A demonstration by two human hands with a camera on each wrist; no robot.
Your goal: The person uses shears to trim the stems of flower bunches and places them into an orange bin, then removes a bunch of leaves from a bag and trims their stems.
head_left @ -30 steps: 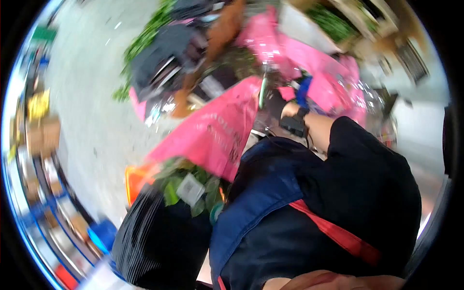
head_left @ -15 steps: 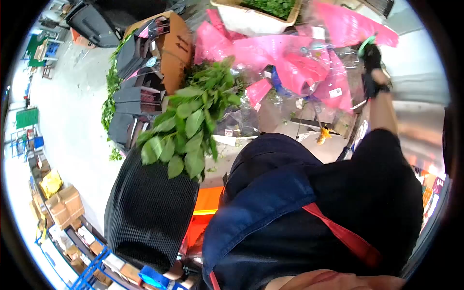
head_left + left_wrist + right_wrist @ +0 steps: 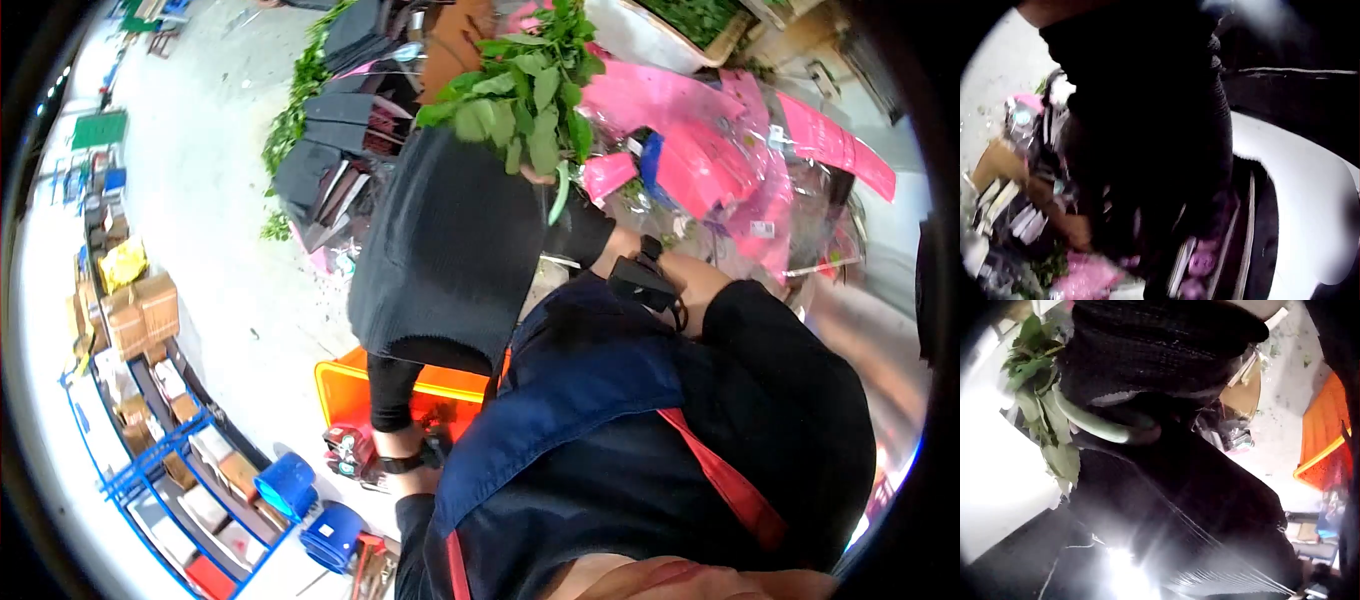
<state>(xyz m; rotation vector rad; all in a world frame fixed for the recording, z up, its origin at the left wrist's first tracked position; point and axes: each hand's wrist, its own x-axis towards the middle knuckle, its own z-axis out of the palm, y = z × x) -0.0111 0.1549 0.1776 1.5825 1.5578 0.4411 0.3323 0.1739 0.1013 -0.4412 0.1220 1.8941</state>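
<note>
A bunch of leafy stems (image 3: 540, 95) sticks out of a black ribbed wrap (image 3: 440, 250), held slanting before my body in the head view. My left hand, in a black glove (image 3: 1141, 156), holds the bunch from underneath; its fingers are hidden behind the wrap in the head view. The left wrist view is dark, with purple blooms (image 3: 1202, 259) below the glove. My right hand (image 3: 580, 228), also black-gloved, is at the leafy end of the wrap. It grips a pale green curved handle (image 3: 1104, 428), which lies close over the wrap, near the leaves.
Crumpled pink plastic sleeves (image 3: 700, 165) lie in a heap ahead, beside a white tub (image 3: 640, 35) of greenery. Grey wrapped bunches (image 3: 345, 125) lie ahead left. An orange crate (image 3: 335, 385) stands below the bunch. Blue shelving (image 3: 160, 480) with boxes is at left.
The right hand pulled a pink sleeve off the leaves and out to the right, left it on the heap, then came back to the bunch. The bunch swung forward and right.
</note>
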